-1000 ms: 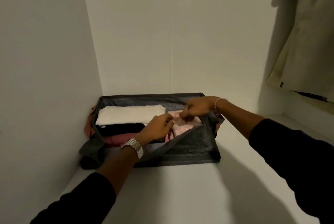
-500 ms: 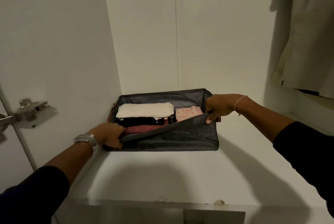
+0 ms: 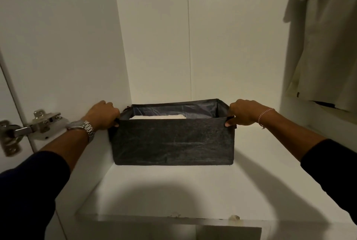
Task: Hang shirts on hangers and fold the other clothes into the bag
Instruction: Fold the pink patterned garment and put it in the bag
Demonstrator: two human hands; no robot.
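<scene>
White wardrobe walls enclose a white shelf [image 3: 173, 187], seen from a head-worn camera looking forward and slightly down. On the shelf, pushed into the back left corner, stands a dark grey fabric bag [image 3: 173, 141], box-shaped and open at the top. Its near wall stands upright, and over the rim only a strip of folded white cloth [image 3: 158, 117] shows inside; any other clothes in it are hidden by that wall.

Both arms, in dark sleeves, reach out level from the viewer. The left hand [image 3: 103, 116], with a metal watch [image 3: 85, 127] on the wrist, curls its fingers round the bag's left top corner, squeezed between the bag and the wardrobe's side wall. The right hand [image 3: 244, 113], wearing a thin bracelet [image 3: 265, 115], grips the right top corner, thumb underneath. Holding both ends this way probably keeps the soft walls taut and square, and would suit sliding or lifting the bag.

A pale shirt [image 3: 324, 36] hangs at upper right, its hanger out of view. At far left, a metal door hinge [image 3: 32, 125] is visible.
</scene>
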